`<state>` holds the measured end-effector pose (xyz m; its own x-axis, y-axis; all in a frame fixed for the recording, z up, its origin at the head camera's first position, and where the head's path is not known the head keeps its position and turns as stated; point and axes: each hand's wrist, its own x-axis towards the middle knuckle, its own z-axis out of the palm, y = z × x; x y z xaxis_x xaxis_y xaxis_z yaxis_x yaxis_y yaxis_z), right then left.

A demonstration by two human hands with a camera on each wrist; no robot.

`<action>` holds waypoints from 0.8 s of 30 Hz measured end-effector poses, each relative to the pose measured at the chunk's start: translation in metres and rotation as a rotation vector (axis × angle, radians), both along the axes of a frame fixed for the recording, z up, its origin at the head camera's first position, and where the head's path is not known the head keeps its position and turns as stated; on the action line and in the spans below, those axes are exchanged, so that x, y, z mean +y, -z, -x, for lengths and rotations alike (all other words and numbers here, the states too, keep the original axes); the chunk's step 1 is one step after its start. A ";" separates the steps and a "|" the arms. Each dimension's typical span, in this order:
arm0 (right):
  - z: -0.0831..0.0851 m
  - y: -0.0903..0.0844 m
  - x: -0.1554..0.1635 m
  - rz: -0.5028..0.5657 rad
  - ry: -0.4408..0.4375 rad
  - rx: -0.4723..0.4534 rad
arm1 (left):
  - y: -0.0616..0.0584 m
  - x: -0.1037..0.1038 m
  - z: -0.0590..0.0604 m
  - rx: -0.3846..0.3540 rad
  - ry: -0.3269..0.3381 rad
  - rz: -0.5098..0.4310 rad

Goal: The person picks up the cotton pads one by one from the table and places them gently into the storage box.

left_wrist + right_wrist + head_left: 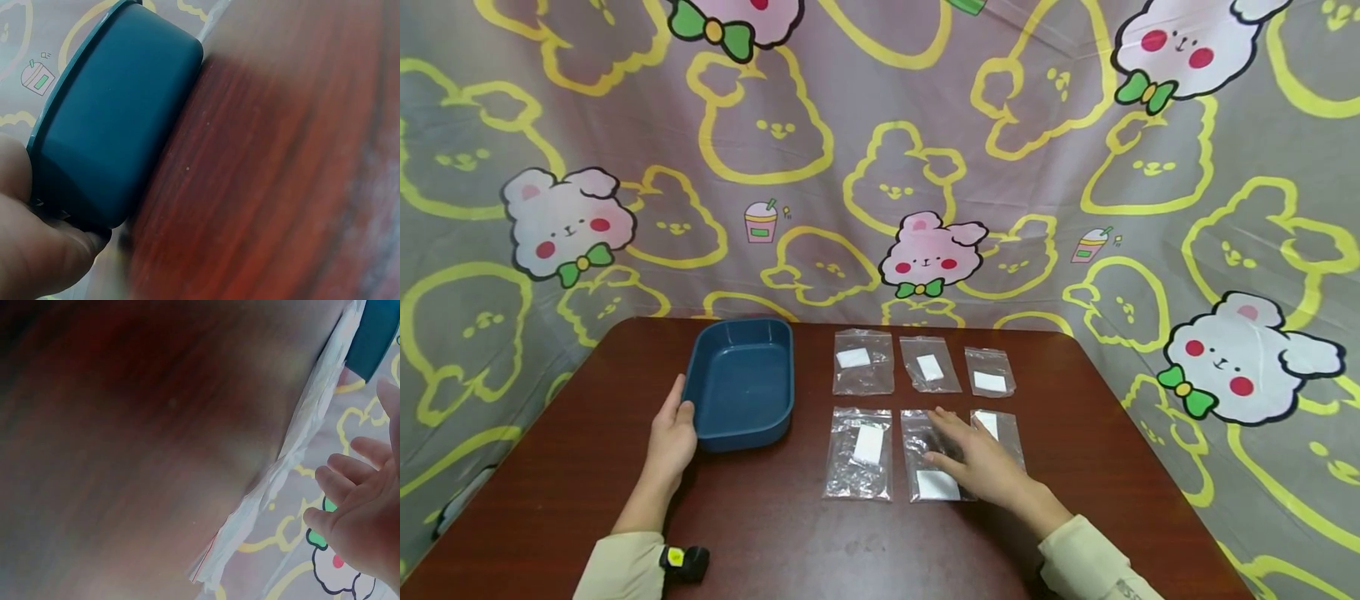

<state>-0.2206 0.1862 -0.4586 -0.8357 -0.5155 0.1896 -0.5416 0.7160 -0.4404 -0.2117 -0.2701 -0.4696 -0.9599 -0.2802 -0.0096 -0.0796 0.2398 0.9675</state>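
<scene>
My left hand (672, 433) grips the left side of a deep blue tray (743, 442), thumb at its rim; its other fingers are partly hidden along the outer wall. The left wrist view shows the tray's end wall (119, 112) beside that hand (44, 250). My right hand (981, 462) hovers, fingers spread, over the front middle zip bag (917, 450) and partly covers the front right bag (1011, 437). It holds nothing. In the right wrist view, that hand (362, 512) is apart from the bags' edge-on plastic (250, 506).
Left of the right hand lies the front left zip bag (842, 467). Behind are the back left (865, 379), back middle (913, 358) and back right bags (1000, 367), all with white labels. A patterned curtain (850, 275) surrounds the brown table (790, 517).
</scene>
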 end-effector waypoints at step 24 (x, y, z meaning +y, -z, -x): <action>0.006 0.011 -0.001 -0.108 -0.047 -0.010 | 0.001 0.002 0.000 0.005 -0.015 0.004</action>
